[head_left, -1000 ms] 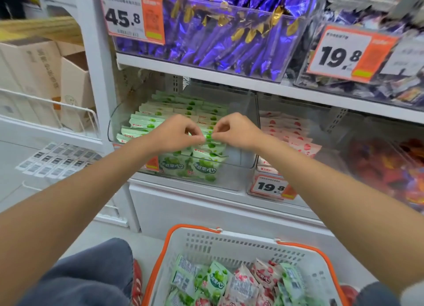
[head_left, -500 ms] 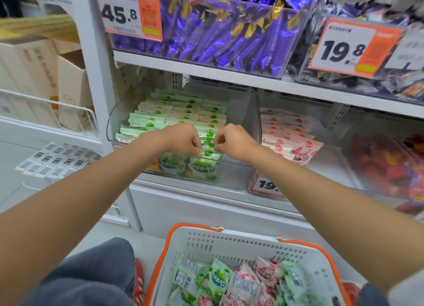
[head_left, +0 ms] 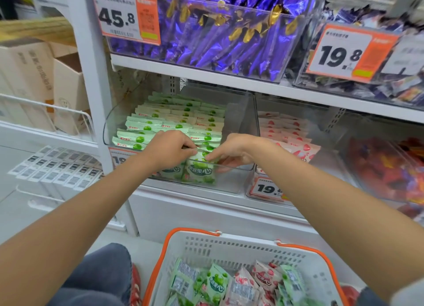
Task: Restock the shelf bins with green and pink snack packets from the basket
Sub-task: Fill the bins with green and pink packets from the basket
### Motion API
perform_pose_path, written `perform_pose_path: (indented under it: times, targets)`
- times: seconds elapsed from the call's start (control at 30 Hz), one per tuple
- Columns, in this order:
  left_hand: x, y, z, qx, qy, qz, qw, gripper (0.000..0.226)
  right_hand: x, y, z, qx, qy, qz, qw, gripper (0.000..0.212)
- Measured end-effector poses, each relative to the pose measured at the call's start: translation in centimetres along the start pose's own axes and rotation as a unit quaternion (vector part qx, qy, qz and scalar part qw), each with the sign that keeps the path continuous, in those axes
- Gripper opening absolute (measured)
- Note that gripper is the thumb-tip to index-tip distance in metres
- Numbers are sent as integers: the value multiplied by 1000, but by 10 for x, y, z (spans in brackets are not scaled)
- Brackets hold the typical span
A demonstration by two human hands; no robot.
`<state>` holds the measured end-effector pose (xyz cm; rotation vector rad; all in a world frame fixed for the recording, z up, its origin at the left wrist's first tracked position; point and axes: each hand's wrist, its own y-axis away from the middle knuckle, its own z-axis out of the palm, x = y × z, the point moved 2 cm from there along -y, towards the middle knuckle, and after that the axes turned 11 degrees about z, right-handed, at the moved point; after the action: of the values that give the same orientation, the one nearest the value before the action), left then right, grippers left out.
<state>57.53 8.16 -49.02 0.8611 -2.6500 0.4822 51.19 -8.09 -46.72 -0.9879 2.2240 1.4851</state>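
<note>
A clear shelf bin (head_left: 107,131) holds several rows of green snack packets (head_left: 174,119). At its front edge, my left hand (head_left: 168,148) and my right hand (head_left: 231,150) both pinch the top of an upright green packet (head_left: 200,171) standing behind the bin's clear front wall. The neighbouring clear bin (head_left: 254,126) on the right holds pink snack packets (head_left: 289,135). Below me a white basket with an orange rim (head_left: 231,246) carries several loose green packets (head_left: 215,282) and pink packets (head_left: 263,277).
The shelf above holds a bin of purple packets (head_left: 224,37) with a 45.8 price tag (head_left: 125,15) and another bin with a 19.8 tag (head_left: 344,53). Red snacks (head_left: 385,170) fill a bin at the right. Cardboard boxes (head_left: 39,80) stand left. My knee (head_left: 96,278) is beside the basket.
Both hands have moved down and forward from the stacked rows to the front of the green bin, pressing the green packet in behind the front wall.
</note>
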Motion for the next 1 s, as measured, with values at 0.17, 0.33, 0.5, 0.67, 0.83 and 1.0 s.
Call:
perform_pose_path:
  times: [0.17, 0.33, 0.5, 0.67, 0.83, 1.0]
  targets:
    - [0, 2, 2, 25, -1, -11, 1000, 19, 6, -3, 3, 71, 39, -60, 995, 42]
    - [0, 7, 11, 99, -28, 19, 994, 20, 6, -7, -9, -25, -52, 7, 998, 65]
    - [-1, 7, 25, 129, -161, 43, 978, 48, -1, -30, -1, -112, -208, 81, 968, 58]
    - [-5, 0, 32, 84, -183, 35, 979, 58, -19, -50, 20, -154, -153, 95, 972, 45]
    - [-7, 1, 30, 35, -191, 9, 981, 61, -13, -64, 10, -96, -177, 116, 973, 69]
    - [-10, -5, 29, -53, -212, -12, 976, 54, -14, -73, 14, -89, -289, 67, 951, 65]
